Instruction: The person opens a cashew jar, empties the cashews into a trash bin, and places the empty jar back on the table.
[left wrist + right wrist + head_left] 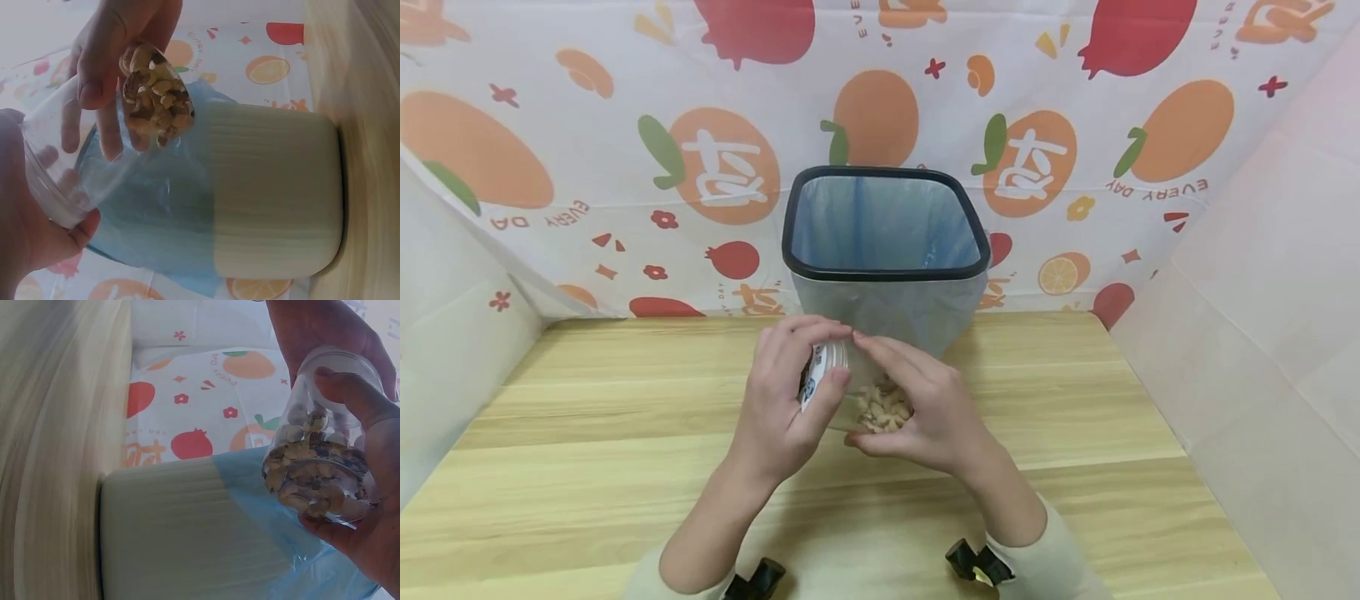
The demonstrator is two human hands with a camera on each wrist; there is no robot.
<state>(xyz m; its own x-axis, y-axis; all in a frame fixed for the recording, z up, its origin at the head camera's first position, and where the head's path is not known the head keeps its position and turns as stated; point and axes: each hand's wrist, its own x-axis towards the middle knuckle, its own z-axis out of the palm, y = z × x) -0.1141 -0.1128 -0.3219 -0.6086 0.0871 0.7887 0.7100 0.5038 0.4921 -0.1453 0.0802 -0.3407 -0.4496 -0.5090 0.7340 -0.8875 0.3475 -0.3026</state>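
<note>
Between both hands, a clear plastic jar (301, 403) is held tilted in front of the bin. Pale curved nuts that look like cashews (883, 407) lie gathered at its bottom end. My left hand (775, 396) grips the jar's lid end, fingers over the top and thumb below. The lid (822, 373) is white with dark print and partly hidden by that hand. My right hand (936, 400) holds the jar's body near the bottom, fingers and thumb curled around it. In the left wrist view, the fingers show through the clear wall beside the nuts (159, 97).
Just behind the hands stands a pale waste bin (275, 194) with a black rim (887, 274) and a blue liner bag (880, 221). It stands on a light wooden table (595, 483). A fruit-printed cloth (730, 75) hangs behind, with pale side walls left and right.
</note>
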